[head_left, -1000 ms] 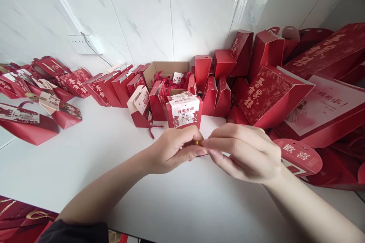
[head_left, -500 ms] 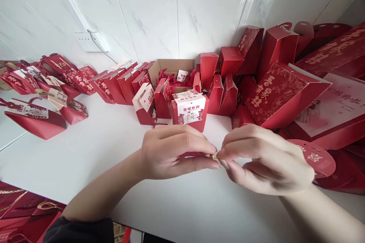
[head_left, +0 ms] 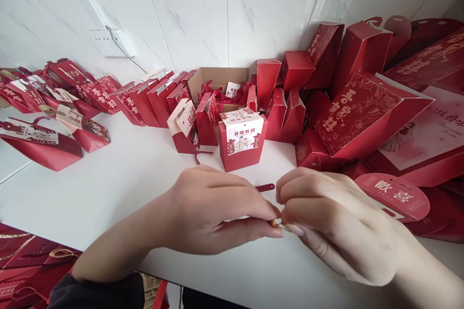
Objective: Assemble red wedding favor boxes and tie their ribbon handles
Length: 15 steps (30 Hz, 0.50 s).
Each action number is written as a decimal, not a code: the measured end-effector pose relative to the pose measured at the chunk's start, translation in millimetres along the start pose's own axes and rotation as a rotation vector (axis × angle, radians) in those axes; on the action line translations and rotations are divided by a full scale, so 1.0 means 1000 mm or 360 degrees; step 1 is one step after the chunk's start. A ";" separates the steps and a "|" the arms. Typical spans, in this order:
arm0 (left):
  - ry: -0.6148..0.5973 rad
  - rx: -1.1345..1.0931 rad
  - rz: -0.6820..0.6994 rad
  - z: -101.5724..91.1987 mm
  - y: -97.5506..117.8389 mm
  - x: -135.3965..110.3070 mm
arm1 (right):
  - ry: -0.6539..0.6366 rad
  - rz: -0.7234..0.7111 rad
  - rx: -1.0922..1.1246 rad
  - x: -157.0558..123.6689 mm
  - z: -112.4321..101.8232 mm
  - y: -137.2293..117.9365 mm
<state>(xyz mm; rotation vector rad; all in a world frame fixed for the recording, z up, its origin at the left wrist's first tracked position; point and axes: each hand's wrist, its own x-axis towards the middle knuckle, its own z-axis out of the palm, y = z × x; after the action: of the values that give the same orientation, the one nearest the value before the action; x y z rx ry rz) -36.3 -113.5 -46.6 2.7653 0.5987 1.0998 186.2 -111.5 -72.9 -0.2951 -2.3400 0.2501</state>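
My left hand [head_left: 221, 212] is closed in a pinch, with thumb and forefinger on a small gold metal fastener [head_left: 274, 223]. From the other side, the fingertips of my right hand [head_left: 333, 222] pinch the fastener's thin end. Most of this little piece is hidden by the fingers. Just beyond my hands, a dark red strap [head_left: 266, 187] with a hole near its end lies on the white table. Behind it stands a red gift box [head_left: 242, 160] with a white printed flap folded over its front.
A second red strap [head_left: 203, 155] lies beside a cream-and-red box [head_left: 184, 128]. An open cardboard box [head_left: 217, 75] of red straps stands against the wall. Red boxes [head_left: 340, 116] crowd the right, and more boxes with tags [head_left: 43, 147] sit at left.
Both hands have come lower and nearer, still pinching the fastener. The right hand has turned, its knuckles now more toward me. More of the red straps on the table shows.
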 end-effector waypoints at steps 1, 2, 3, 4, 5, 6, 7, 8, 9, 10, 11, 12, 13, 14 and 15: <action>0.0007 0.0053 -0.0009 0.000 0.002 -0.001 | -0.0011 -0.0013 -0.0017 0.000 0.000 -0.001; 0.0016 0.0103 -0.0015 0.000 0.003 -0.002 | -0.0019 -0.0025 -0.0026 0.000 0.000 -0.001; 0.0026 0.0150 -0.0024 0.000 0.004 -0.003 | -0.0017 -0.0033 -0.0022 -0.001 0.000 -0.001; 0.0030 0.0187 -0.0028 -0.001 0.005 -0.004 | -0.0011 -0.0034 0.0000 -0.001 0.001 -0.001; 0.0029 0.0214 -0.0024 -0.001 0.006 -0.004 | -0.0006 -0.0030 0.0037 -0.001 0.002 -0.001; 0.0022 0.0232 -0.0017 -0.002 0.006 -0.004 | -0.0001 -0.0025 0.0079 -0.001 0.003 -0.001; 0.0013 0.0242 -0.0005 -0.003 0.006 -0.005 | 0.0009 -0.0024 0.0124 -0.001 0.003 0.000; 0.0004 0.0249 0.0009 -0.003 0.007 -0.005 | 0.0016 -0.0019 0.0162 -0.001 0.004 0.000; 0.0000 0.0257 0.0026 -0.004 0.007 -0.005 | 0.0023 -0.0014 0.0187 -0.001 0.005 0.001; 0.0003 0.0263 0.0037 -0.004 0.007 -0.005 | 0.0024 -0.0005 0.0208 -0.001 0.005 0.001; 0.0011 0.0268 0.0039 -0.004 0.007 -0.005 | 0.0022 0.0012 0.0225 -0.002 0.005 0.001; 0.0020 0.0269 0.0036 -0.004 0.007 -0.006 | 0.0015 0.0037 0.0240 -0.002 0.006 0.001; 0.0023 0.0271 0.0025 -0.004 0.007 -0.006 | 0.0007 0.0066 0.0250 -0.002 0.005 0.002; 0.0021 0.0280 0.0012 -0.004 0.006 -0.007 | 0.0004 0.0091 0.0257 -0.002 0.005 0.002; 0.0013 0.0294 -0.0002 -0.004 0.006 -0.007 | 0.0011 0.0109 0.0261 -0.002 0.005 0.002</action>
<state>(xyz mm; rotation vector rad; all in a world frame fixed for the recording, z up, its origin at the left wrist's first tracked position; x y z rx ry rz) -41.8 -121.7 -47.0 2.9152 0.7380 1.1088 184.7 -110.2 -78.0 -0.2954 -2.2883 0.4711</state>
